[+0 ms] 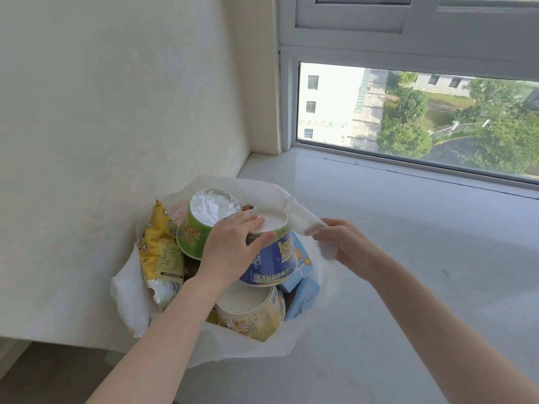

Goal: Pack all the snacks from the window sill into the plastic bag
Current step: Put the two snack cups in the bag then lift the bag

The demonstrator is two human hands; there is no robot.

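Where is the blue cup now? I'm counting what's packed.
In the bag, centre frame: the blue cup sits upside down under the left hand, right of the green cup.

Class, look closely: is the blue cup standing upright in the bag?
No, the blue cup sits bottom-up in the plastic bag, its print inverted.

A thin, matt white plastic bag (306,225) is seen crumpled on a smooth, glossy stone-like window sill (408,228), while glossy printed paper is shown on the blue cup (274,258), and shiny film on the yellow packet (160,252).
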